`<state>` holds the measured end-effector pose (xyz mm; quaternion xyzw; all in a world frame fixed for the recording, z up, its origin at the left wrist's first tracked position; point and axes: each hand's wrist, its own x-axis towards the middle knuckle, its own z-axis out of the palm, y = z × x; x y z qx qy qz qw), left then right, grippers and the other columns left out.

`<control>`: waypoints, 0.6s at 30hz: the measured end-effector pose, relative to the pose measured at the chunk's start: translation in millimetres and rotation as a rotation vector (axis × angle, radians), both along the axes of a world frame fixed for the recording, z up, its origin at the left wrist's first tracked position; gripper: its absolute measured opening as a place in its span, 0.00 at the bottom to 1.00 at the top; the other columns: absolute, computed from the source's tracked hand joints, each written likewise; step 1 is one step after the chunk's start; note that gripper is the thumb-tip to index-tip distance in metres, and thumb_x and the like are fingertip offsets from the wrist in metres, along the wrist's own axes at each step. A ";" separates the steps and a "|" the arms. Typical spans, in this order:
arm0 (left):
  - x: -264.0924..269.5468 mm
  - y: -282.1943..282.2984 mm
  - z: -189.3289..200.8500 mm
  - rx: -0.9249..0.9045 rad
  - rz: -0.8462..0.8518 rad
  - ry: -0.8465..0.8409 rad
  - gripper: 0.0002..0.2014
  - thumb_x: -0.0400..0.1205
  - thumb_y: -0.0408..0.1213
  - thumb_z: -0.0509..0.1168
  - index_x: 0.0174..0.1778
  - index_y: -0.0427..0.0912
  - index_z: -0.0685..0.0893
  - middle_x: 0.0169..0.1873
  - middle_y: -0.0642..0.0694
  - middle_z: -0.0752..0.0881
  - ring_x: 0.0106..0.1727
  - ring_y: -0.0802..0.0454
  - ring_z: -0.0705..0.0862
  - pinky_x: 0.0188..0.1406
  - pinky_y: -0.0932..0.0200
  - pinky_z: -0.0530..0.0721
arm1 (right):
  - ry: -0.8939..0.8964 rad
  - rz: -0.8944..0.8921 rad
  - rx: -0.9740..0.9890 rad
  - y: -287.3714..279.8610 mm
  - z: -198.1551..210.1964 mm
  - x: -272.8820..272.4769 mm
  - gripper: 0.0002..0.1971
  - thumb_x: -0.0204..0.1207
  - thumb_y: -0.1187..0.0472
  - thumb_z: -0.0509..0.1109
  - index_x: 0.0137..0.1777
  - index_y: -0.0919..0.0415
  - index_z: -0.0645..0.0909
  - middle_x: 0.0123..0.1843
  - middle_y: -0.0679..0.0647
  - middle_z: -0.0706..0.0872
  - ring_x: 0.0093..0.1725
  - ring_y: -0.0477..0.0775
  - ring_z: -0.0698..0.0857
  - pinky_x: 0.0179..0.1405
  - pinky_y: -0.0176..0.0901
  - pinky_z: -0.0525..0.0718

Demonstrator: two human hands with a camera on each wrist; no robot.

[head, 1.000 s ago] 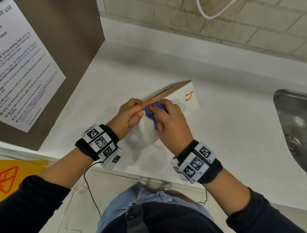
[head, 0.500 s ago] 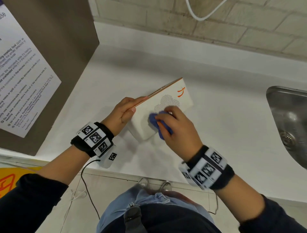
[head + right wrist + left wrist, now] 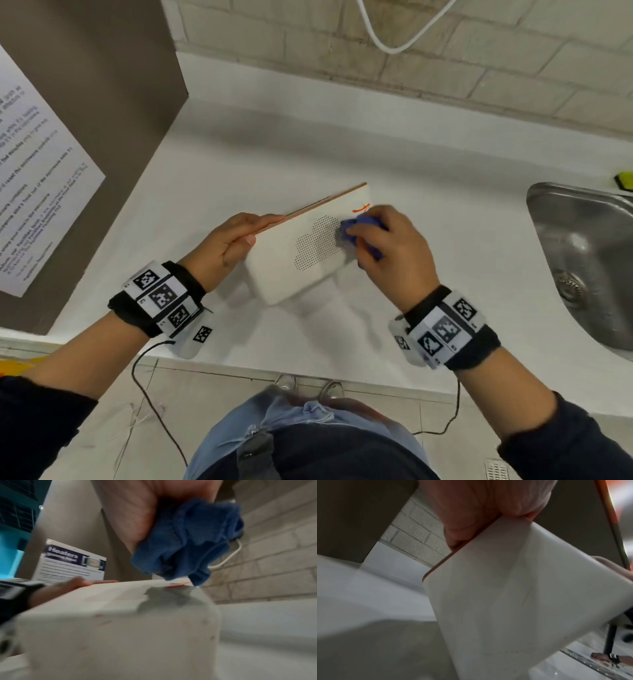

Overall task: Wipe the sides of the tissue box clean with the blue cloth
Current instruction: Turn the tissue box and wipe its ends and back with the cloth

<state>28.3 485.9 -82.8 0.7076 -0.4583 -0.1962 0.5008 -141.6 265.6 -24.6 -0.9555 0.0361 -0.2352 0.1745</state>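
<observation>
1. the right hand [image 3: 394, 246] clutches the bunched blue cloth [image 3: 356, 229] and presses it on the upturned side of the tissue box [image 3: 301, 253], near the orange mark at its far end.
2. the left hand [image 3: 233, 240] pinches the box's near end at the orange-edged rim, steadying it, tipped on the white counter [image 3: 239, 164].
3. the box looks light, stiff and smooth, so it would likely slide if unbraced; the rim edge seems the best hold.
4. the cloth is soft and limp; a full fistful suits it.
5. the box's underside and far face are hidden; the wrist views are blurred, and small specks on one face are hard to identify.
</observation>
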 end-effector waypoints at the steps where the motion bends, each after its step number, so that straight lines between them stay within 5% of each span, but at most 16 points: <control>1: 0.4 2.1 1.1 0.005 -0.016 -0.007 0.20 0.80 0.48 0.49 0.66 0.70 0.72 0.60 0.49 0.80 0.65 0.58 0.75 0.69 0.66 0.69 | -0.027 -0.021 -0.037 -8.2 3.2 6.8 0.12 0.72 0.61 0.63 0.49 0.60 0.86 0.53 0.64 0.84 0.46 0.68 0.82 0.41 0.55 0.83; 4: 0.6 5.7 2.9 0.026 -0.036 -0.018 0.20 0.79 0.46 0.50 0.65 0.71 0.73 0.59 0.61 0.79 0.65 0.60 0.76 0.67 0.68 0.70 | -0.034 0.077 -0.170 -21.7 -5.8 19.7 0.10 0.73 0.61 0.61 0.51 0.54 0.80 0.57 0.63 0.84 0.49 0.67 0.77 0.46 0.57 0.78; 10: -8.2 8.0 1.2 0.045 -0.005 0.037 0.21 0.79 0.61 0.53 0.67 0.65 0.74 0.60 0.48 0.79 0.65 0.61 0.75 0.67 0.71 0.69 | -0.014 0.202 -0.176 -32.3 -28.8 21.4 0.07 0.74 0.65 0.63 0.48 0.57 0.81 0.58 0.60 0.85 0.51 0.61 0.71 0.50 0.49 0.73; 14: -13.4 7.4 3.7 0.039 -0.024 0.031 0.19 0.79 0.49 0.52 0.65 0.69 0.74 0.57 0.48 0.79 0.63 0.66 0.75 0.64 0.75 0.68 | 0.044 0.179 -0.105 -33.3 -30.1 11.9 0.05 0.71 0.63 0.63 0.44 0.56 0.79 0.56 0.56 0.84 0.50 0.59 0.70 0.46 0.46 0.73; 18: -14.8 7.7 4.6 0.030 -0.025 0.003 0.20 0.79 0.47 0.51 0.63 0.74 0.73 0.57 0.44 0.79 0.61 0.68 0.75 0.65 0.75 0.68 | 0.120 0.110 0.001 -37.3 -34.7 -10.7 0.08 0.69 0.60 0.60 0.42 0.59 0.81 0.54 0.57 0.85 0.46 0.62 0.75 0.43 0.46 0.74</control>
